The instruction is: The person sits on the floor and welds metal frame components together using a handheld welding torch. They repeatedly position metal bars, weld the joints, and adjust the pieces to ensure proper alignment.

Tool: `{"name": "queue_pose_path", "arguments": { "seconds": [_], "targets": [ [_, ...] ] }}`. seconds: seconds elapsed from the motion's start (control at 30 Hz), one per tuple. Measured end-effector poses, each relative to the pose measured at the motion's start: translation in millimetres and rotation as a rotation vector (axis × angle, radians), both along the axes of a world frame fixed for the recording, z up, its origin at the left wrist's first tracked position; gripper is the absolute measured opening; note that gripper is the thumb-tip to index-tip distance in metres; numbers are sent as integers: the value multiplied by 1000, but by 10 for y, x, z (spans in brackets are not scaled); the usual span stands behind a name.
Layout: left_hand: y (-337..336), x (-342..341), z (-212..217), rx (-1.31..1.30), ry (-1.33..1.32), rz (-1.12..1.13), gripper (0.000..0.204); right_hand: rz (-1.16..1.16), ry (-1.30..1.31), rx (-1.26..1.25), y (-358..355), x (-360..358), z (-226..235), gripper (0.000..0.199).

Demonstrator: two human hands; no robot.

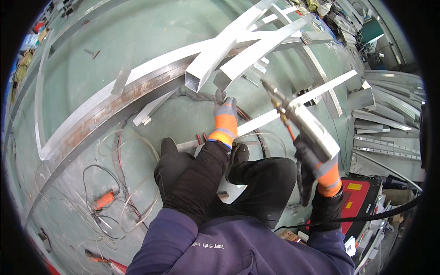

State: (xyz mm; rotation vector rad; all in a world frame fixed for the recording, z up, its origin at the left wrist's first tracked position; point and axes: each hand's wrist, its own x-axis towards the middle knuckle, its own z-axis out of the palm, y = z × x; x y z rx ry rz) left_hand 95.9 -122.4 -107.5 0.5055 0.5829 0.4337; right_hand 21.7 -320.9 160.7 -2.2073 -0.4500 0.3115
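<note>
My left hand (224,112), in a grey and orange glove, reaches forward with its fingers closed at the near lower end of a square metal tube (256,55). Part of its grip is hidden. A second square tube (224,43) lies just left of that one, its hollow end facing me. Both rest across a long curved metal frame (169,57). On the right, my right hand (316,160), gloved alike, is closed round a silver welding gun (309,123) with a brass-coloured nozzle. The gun points up and left, above a narrow white bar (316,91).
Loose cables and a thin hose (149,142) coil on the green floor at left, beside an orange power tool (104,200). Stacked metal profiles (389,114) lie at right. A red and black case (357,197) stands near my right arm, where a black corrugated hose (389,213) passes.
</note>
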Motion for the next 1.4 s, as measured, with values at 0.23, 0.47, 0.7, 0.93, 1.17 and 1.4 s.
{"name": "queue_pose_path", "arguments": {
  "seconds": [0.23,0.47,0.7,0.93,1.17,1.4],
  "targets": [
    [235,-121,277,-92,-50,28,66,115,-50,-16,-276,-828,-584,50],
    [590,-145,393,569,97,-147,67,200,34,27,-249,-1429,-1196,56],
    [757,-136,398,1318,116,-159,74,300,357,91,-342,-1433,-1622,69],
    [836,78,363,1176,132,-305,73,853,709,-157,-388,-529,-1306,69],
    [667,99,476,1131,215,-203,60,-216,306,356,560,1253,-1910,52],
    [516,-11,712,990,232,-376,50,-346,592,875,1147,1573,-2274,71]
  ]
}}
